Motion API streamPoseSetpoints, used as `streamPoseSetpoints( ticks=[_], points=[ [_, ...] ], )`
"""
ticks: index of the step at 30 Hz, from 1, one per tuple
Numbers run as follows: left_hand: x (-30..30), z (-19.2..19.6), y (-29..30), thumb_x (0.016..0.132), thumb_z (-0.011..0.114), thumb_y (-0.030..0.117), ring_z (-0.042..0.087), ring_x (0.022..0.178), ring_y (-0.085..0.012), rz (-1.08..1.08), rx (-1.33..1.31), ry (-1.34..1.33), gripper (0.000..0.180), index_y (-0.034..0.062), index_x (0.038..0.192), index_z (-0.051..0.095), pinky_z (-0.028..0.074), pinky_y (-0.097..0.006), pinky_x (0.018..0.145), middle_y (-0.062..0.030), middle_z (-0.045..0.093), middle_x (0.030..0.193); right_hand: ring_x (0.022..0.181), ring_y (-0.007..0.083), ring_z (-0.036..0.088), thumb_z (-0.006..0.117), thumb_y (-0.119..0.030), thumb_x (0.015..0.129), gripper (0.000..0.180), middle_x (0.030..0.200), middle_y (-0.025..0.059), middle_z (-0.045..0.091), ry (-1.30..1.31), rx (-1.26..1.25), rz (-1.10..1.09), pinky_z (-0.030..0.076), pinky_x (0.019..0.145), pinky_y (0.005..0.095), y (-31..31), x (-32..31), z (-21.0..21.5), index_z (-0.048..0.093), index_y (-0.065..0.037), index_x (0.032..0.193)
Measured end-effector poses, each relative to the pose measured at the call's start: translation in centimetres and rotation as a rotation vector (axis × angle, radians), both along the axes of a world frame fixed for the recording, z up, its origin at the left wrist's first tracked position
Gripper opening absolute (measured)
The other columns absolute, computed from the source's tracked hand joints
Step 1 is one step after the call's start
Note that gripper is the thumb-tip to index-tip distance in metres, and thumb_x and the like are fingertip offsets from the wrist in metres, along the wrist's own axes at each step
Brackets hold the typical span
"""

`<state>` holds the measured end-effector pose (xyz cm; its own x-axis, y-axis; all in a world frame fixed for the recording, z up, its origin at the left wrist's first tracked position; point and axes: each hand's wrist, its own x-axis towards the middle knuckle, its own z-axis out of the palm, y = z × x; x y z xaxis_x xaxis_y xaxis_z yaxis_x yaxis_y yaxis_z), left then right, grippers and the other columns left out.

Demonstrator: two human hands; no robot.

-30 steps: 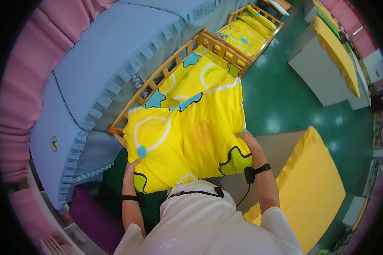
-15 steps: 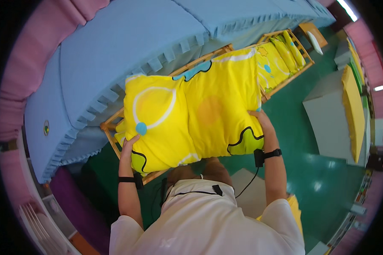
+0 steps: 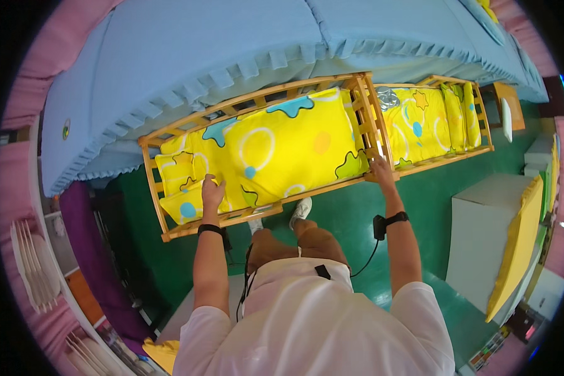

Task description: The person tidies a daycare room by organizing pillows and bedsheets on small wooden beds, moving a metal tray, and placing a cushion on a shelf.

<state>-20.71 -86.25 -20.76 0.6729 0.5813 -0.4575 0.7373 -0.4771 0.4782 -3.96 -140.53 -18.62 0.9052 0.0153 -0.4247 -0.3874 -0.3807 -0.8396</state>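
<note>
Reaching forward, the left hand (image 3: 212, 191) lies flat on the yellow quilt (image 3: 282, 153) in the wooden cot (image 3: 257, 213); the right hand (image 3: 379, 168) grips its corner.

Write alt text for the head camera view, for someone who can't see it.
Seen from above, a person leans over a small wooden cot, left hand on a yellow patterned quilt near the pillow, right hand at its far end. A second cot stands alongside, under a blue canopy.

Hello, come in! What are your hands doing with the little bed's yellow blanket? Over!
Left hand flat on yellow blanket, beside the pillow. Right hand at the wooden cot rail, blanket's far corner. Blanket spread flat. Nothing in the way.
</note>
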Motion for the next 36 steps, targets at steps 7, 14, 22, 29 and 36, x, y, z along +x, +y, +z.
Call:
streamPoseSetpoints(
  ticks=[7,14,22,29,36],
  points=[
    [-4.1,-0.6,-2.1,0.081,0.071,0.026,0.062,0.081,-0.0351,-0.101,0.008,-0.035,0.044,-0.0002,0.111,0.052,0.049,-0.042,0.073,-0.021,0.063,0.09,0.083,0.0156,0.061,0.055,-0.022,0.091,0.04,0.096,0.0054,0.065,0.171,0.101,0.124,0.049,0.071,0.0306,1.1,-5.3,-2.0,0.055,-0.007,0.127],
    [-5.8,-0.8,-6.9,0.081,0.067,0.024,0.062,0.088,-0.0375,-0.208,-0.203,0.213,0.04,0.0011,0.111,0.052,0.048,-0.043,0.077,-0.0243,0.064,0.093,0.078,0.0139,0.062,0.056,-0.022,0.091,0.026,0.085,0.0048,0.065,0.156,-0.043,0.256,0.05,0.069,0.0299,-3.4,-13.3,-1.7,0.064,-0.005,0.108],
    [0.6,1.6,-16.8,0.08,0.066,0.025,0.062,0.092,-0.0363,-0.48,-0.147,0.133,0.036,0.0019,0.107,0.058,0.049,-0.041,0.081,-0.0246,0.064,0.098,0.075,0.0144,0.062,0.053,-0.02,0.092,0.022,0.083,0.0051,0.065,0.131,0.023,-0.104,0.051,0.07,0.0297,-15.1,-17.4,2.1,0.064,-0.003,0.1],
    [9.1,4.0,-31.9,0.08,0.067,0.024,0.064,0.087,-0.0334,-0.586,-0.13,0.027,0.036,-0.0003,0.105,0.059,0.05,-0.039,0.078,-0.0214,0.067,0.093,0.076,0.0145,0.063,0.053,-0.019,0.091,0.023,0.083,0.0062,0.066,0.036,0.03,-0.255,0.051,0.071,0.0298,-30.3,-18.0,4.0,0.065,-0.002,0.099],
    [14.5,7.0,-47.5,0.08,0.069,0.019,0.062,0.075,-0.0261,-0.588,-0.137,-0.091,0.03,0.0009,0.102,0.058,0.049,-0.036,0.07,-0.0146,0.063,0.08,0.076,0.0164,0.063,0.052,-0.015,0.087,0.022,0.082,0.0079,0.066,-0.062,-0.126,-0.242,0.051,0.071,0.0302,-48.2,-15.8,8.0,0.065,0.001,0.097]
  ],
)
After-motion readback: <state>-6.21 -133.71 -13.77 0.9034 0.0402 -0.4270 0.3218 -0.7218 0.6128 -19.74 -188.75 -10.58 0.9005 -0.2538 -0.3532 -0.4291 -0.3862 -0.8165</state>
